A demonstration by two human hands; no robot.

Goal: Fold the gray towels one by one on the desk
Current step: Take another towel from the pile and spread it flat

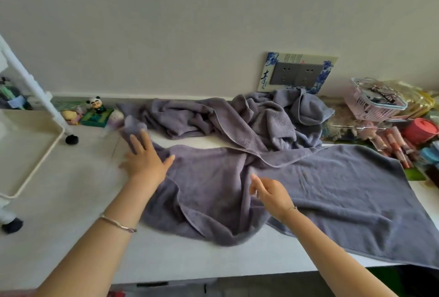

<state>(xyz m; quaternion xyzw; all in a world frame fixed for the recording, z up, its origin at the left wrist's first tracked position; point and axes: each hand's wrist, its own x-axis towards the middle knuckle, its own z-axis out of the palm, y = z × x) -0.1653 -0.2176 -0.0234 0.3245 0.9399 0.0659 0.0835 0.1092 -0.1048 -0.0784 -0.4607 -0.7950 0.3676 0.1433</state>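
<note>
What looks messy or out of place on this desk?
The spread gray terry towel lies flat on its right but is bunched into folds on its left, and its near right corner hangs over the edge of the white desk. Behind it, a crumpled heap of gray towels spills onto its far edge.

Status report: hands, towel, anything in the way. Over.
Left hand flat on left end of front towel. Right hand at its middle, grip unclear. Towel spread, rumpled, unfolded. Heaped towel behind overlaps its far edge.
</note>
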